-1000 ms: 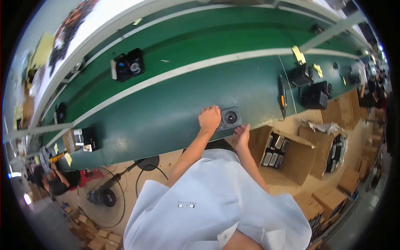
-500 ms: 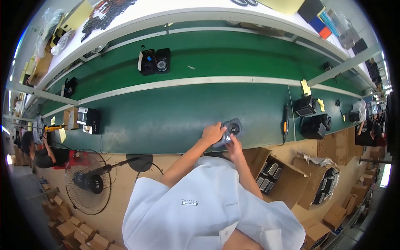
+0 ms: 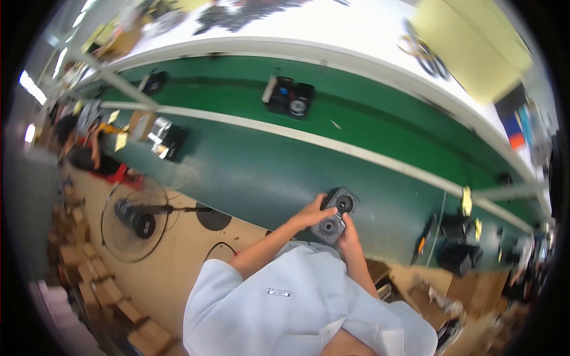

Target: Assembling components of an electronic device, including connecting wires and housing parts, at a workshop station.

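Between my two hands is a dark grey speaker (image 3: 331, 228) with two round cones on its face, held tilted above the near edge of the green workbench (image 3: 249, 172). My left hand (image 3: 313, 213) grips its left side, with the thumb lying across the face between the cones. Against the lower right side of the speaker rests my right hand (image 3: 349, 232), thumb up and fingers curled behind, partly hidden. To the right on the bench lies a black and orange electric screwdriver (image 3: 424, 240).
Black box-shaped units (image 3: 460, 256) stand at the bench's right. On the green back shelf sits an opened black unit (image 3: 289, 98). A pedestal fan (image 3: 138, 219) stands on the floor at left, near a seated person (image 3: 89, 155). Cardboard boxes (image 3: 122, 314) are stacked lower left.
The view has tilted and swung. The speaker has turned in my hands, so both cones show now where one was seen before. Both hands still hold it.
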A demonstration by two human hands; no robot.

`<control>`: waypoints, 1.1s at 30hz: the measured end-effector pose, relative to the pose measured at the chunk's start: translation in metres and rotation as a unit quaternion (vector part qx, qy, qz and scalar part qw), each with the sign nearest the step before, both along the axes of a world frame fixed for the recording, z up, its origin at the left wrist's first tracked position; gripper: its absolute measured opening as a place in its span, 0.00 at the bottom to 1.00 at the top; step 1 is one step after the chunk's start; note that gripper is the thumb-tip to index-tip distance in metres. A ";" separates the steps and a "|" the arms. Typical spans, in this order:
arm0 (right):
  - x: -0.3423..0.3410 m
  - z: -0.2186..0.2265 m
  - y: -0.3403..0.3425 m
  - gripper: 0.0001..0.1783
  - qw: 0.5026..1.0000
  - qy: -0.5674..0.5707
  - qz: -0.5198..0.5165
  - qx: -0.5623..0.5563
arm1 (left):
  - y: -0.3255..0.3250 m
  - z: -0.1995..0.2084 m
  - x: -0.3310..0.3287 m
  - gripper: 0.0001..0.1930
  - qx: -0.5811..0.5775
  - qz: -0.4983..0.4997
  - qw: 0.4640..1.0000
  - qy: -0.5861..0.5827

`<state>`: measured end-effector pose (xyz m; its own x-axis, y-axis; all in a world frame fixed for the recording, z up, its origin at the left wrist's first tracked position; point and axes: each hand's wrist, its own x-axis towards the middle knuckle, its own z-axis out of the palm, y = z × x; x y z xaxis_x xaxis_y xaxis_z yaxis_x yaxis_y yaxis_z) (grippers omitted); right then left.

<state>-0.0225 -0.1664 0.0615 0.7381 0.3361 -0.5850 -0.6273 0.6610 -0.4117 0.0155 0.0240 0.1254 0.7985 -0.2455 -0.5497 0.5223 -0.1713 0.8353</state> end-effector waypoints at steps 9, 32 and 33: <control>0.252 0.035 0.025 0.46 0.923 -0.181 0.032 -0.339 | 0.042 0.009 -0.017 0.31 -0.132 -0.207 0.968 0.046; 0.200 0.064 -0.034 0.27 0.587 -0.456 -0.083 -0.663 | 0.141 -0.047 0.297 0.16 0.474 0.113 0.812 -0.323; 0.155 0.067 -0.029 0.23 0.615 -0.444 -0.068 -0.648 | 0.146 -0.055 0.306 0.16 0.479 0.106 0.813 -0.312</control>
<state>0.1323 -0.1952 0.1290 0.9296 -0.0884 0.3579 0.2505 -0.5608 -0.7891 0.3212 0.1700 0.0705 0.9639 0.2367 0.1221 0.1502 -0.8616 0.4849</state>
